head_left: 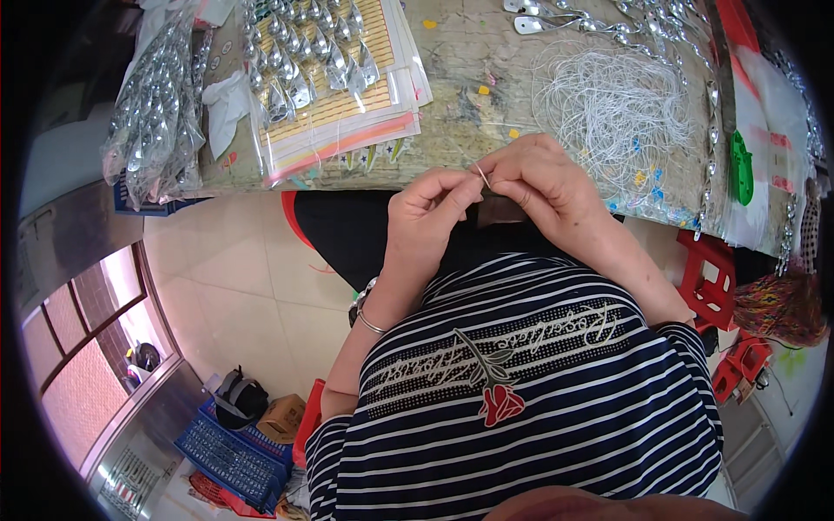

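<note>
My left hand (pixel 426 208) and my right hand (pixel 556 187) meet just past the table's front edge. Between their pinched fingertips runs a thin white string (pixel 481 174); its ends are too fine to follow. To the right of the hands, a loose tangle of white string (pixel 617 108) lies on the worn table (pixel 469 108). Left of them, several shiny silver twisted pendants (pixel 334 65) rest in rows on a stack of yellow-patterned sheets (pixel 339 113) in clear sleeves.
A clear plastic bag of silver twisted pieces (pixel 156 122) sits at the table's left end, beside a crumpled white scrap (pixel 228 104). More silver pieces (pixel 556 22) lie at the far right. A green plastic tool (pixel 741 169) is near the right edge. Blue baskets (pixel 234 456) stand on the floor.
</note>
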The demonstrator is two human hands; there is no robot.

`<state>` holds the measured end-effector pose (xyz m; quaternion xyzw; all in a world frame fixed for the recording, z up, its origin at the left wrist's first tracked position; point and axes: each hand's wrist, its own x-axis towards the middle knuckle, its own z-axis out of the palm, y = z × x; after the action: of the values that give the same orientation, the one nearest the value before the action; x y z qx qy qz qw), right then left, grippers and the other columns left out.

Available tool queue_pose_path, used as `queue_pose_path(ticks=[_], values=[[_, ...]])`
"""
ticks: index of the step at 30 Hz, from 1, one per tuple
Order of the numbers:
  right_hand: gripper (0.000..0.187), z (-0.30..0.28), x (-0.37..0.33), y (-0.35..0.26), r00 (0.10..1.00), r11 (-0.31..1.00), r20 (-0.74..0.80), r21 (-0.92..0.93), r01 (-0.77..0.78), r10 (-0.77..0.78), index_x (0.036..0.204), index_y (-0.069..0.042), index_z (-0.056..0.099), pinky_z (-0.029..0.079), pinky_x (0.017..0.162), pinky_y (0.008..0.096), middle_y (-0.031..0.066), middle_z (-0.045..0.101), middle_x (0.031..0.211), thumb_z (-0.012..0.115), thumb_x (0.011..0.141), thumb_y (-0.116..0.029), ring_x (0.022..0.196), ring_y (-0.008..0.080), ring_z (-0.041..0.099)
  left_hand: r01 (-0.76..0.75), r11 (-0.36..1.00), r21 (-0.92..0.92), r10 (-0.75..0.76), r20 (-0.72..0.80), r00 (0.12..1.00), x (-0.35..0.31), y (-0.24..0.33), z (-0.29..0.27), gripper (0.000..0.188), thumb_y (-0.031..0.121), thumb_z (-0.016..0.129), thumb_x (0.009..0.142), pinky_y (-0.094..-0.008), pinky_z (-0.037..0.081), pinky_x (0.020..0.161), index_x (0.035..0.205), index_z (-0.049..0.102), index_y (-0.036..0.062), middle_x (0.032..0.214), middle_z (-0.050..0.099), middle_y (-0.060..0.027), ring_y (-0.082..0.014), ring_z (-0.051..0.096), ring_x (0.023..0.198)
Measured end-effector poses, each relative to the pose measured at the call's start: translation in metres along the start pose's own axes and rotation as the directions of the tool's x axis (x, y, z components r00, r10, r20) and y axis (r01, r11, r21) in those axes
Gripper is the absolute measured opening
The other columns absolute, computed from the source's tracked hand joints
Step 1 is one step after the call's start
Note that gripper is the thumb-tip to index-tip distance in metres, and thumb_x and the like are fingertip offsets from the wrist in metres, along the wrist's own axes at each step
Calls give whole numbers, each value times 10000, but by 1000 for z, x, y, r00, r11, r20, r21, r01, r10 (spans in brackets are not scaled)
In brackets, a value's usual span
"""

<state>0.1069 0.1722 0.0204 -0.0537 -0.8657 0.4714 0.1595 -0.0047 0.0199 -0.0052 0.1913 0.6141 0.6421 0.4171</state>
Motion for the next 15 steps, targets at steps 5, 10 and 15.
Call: queue_pose_path(ticks=[5, 10, 15], values=[[128, 7, 0, -2, 998, 987, -11, -147, 62, -65, 877, -57, 601, 446, 840, 356, 52, 622, 1014, 643, 764, -16, 948, 271, 547, 110, 978, -176, -105, 42, 994, 1, -3, 0, 134, 120, 652, 854, -176, 383, 600, 939, 677, 19, 783, 616, 5, -37, 505, 682], [159, 11, 3, 0, 993, 965, 4, -232, 119, -121, 880, -63, 599, 456, 843, 375, 48, 616, 1022, 658, 737, -22, 963, 289, 540, 152, 951, -271, -147, 41, 988, 2, -8, -2, 121, 121, 641, 863, -171, 367, 593, 927, 674, 24, 767, 607, 14, -31, 491, 673], [173, 14, 3, 2, 990, 964, 9, -227, 137, -138, 888, -62, 597, 455, 839, 380, 59, 603, 1028, 667, 733, -26, 979, 290, 535, 172, 936, -308, -168, 41, 985, 2, -10, -2, 118, 123, 638, 867, -168, 355, 585, 921, 667, 23, 765, 602, 20, -25, 476, 666]])
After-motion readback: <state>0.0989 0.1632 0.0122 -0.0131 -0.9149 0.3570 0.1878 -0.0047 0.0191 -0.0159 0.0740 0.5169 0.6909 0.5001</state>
